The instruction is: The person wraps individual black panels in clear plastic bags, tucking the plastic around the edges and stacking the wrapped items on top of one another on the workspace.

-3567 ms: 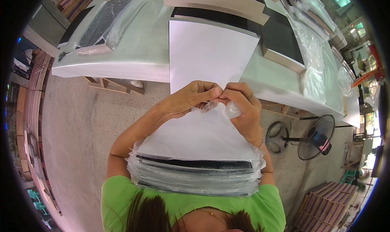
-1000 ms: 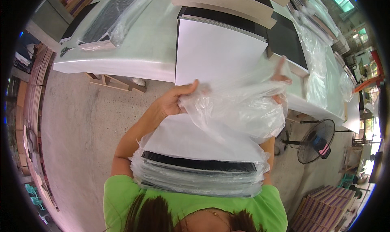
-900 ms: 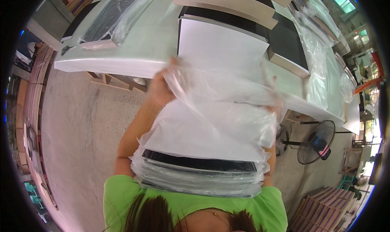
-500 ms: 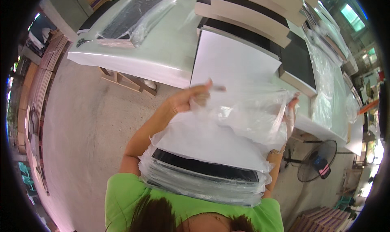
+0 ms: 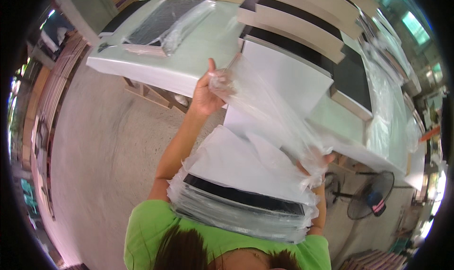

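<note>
Since a moment ago we are stretching the one plastic bag [image 5: 269, 114] wider. It is spanning between our two hands, left hand [image 5: 205, 93] pinching its upper corner, right hand [image 5: 314, 163] gripping its lower end above the stack [image 5: 236, 199].

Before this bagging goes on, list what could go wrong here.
The clear plastic bag is stretched taut between the left hand and right hand, so the thin film may tear. The wrapped stack rests against the person's chest with neither hand on it, so it could slip.

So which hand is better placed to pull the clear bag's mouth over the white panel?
Probably left: the left hand grips the clear bag beside the white panel; the right hand sits lower.
</note>
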`<state>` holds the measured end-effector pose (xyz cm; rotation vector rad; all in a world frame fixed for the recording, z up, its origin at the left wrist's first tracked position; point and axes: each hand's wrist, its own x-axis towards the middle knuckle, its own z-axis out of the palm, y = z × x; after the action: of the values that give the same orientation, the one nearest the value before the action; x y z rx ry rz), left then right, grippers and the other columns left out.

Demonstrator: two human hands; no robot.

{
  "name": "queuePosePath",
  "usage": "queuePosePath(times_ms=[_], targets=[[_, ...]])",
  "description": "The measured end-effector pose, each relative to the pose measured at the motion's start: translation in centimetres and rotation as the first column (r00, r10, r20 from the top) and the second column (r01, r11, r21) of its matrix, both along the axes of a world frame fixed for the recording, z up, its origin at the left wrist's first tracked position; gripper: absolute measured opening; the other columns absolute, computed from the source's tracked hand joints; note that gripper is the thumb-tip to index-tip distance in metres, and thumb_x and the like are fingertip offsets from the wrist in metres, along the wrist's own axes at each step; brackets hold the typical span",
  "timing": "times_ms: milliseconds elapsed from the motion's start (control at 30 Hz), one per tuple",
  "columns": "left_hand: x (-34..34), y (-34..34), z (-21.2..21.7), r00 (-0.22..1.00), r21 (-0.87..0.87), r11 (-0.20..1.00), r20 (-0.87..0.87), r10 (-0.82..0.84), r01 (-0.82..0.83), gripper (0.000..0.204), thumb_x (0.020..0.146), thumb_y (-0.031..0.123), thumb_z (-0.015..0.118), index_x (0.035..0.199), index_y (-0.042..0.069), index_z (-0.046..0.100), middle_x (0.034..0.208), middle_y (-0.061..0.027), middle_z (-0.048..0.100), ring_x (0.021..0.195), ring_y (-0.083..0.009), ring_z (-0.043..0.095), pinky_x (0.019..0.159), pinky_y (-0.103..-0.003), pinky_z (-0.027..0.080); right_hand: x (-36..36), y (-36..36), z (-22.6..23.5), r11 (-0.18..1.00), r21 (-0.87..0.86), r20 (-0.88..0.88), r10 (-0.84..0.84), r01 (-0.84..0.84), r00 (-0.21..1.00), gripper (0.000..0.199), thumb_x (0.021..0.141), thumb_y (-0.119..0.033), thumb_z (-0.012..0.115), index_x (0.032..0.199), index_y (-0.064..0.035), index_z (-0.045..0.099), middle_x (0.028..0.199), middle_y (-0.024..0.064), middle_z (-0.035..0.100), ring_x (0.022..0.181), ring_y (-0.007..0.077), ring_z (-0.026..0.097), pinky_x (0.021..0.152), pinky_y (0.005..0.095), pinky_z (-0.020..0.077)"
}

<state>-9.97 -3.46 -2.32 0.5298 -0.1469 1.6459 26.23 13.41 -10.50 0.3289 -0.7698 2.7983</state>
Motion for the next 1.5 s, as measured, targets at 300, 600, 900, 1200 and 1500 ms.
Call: queuePosePath(times_ms=[300,600,900,1200,1500], targets=[[-2.2,-3.5,-5.0,0.841,-0.397,0.830,-0.520,0.149,-0.392,0.073,0.072,0.022,0.074,0.132,0.002,0.036,0.115,-0.0054,0.053,0.103,-0.0143,0.054,0.084,-0.028,0.046,-4.5,0.6,8.3,0.987,-0.134,-0.213,-0.118,0.091,0.970,0.068,0.081,-0.035,0.066,0.131,-0.0027,0.033,0.130,0.0190,0.038,0.097,0.0202,0.053,0.057,0.0236,0.0482],[-1.4,2.7,4.0,-0.238,0.305,0.288,-0.940,0.243,-0.908,0.036,0.063,-0.014,0.051,0.092,0.004,0.059,0.079,-0.0017,0.046,0.079,-0.0106,0.047,0.074,-0.022,0.041,-8.2,3.8,12.2,0.027,0.954,-0.024,-0.986,0.299,0.165,0.021,0.074,0.000,0.060,0.094,-0.0041,0.058,0.084,0.0042,0.057,0.080,0.0152,0.055,0.069,0.0260,0.0428],[0.7,3.8,5.7,-0.761,0.769,0.186,-0.636,0.127,-0.612,0.066,0.057,-0.019,0.041,0.110,0.012,0.064,0.099,-0.0127,0.052,0.087,-0.0277,0.054,0.083,-0.033,0.044,-10.5,4.9,14.1,-0.515,0.851,-0.525,-0.837,0.099,0.154,0.047,0.064,0.013,0.044,0.104,-0.0030,0.064,0.095,0.0099,0.059,0.089,0.0245,0.056,0.083,0.0278,0.0411],[0.7,-2.3,7.1,0.119,0.080,0.493,-0.926,0.359,-0.866,0.053,0.067,-0.014,0.043,0.116,0.001,0.058,0.102,-0.0095,0.059,0.094,-0.0200,0.058,0.089,-0.029,0.043,-7.0,3.2,15.7,0.299,0.836,0.109,-0.912,0.460,0.395,0.032,0.075,0.004,0.052,0.106,-0.0022,0.061,0.075,0.0045,0.057,0.066,0.0113,0.054,0.058,0.0190,0.0419],[0.9,-4.6,0.0,0.880,-0.514,0.773,-0.459,0.118,-0.372,0.054,0.083,0.012,0.048,0.134,0.000,0.035,0.117,-0.0131,0.053,0.105,-0.0208,0.053,0.092,-0.031,0.040,-3.3,1.5,6.0,0.930,0.003,0.440,-0.331,0.367,0.835,0.052,0.084,-0.002,0.051,0.133,-0.0051,0.035,0.056,-0.0031,0.038,0.042,0.0053,0.033,0.037,0.0186,0.0277]])
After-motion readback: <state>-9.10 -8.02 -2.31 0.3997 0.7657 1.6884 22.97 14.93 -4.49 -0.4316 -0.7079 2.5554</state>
